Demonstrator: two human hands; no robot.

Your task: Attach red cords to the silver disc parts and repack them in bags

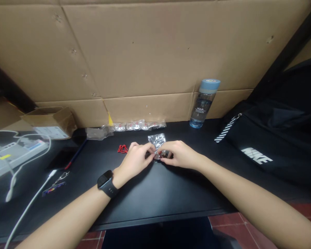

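Observation:
Near the middle of the black table, my left hand (pixel 138 157) and my right hand (pixel 180 154) meet, both closed at the fingertips around a small shiny round piece (pixel 158 155) with some red on it. Just behind it lies a clear crinkled plastic bag (pixel 157 139), which may reach under the fingers. Red cords (pixel 122 149) lie bunched beside my left hand. Along the cardboard wall sits a row of small silvery pieces in clear wrappers (pixel 137 125), with a flat clear packet (pixel 100 132) at its left end.
A water bottle (pixel 202 103) stands back right, beside a black bag (pixel 264 138). On the left are an open cardboard box (pixel 50 121), a white power strip (pixel 18 152) with cables, a dark phone (pixel 64 157), a pen and a keychain (pixel 54 188).

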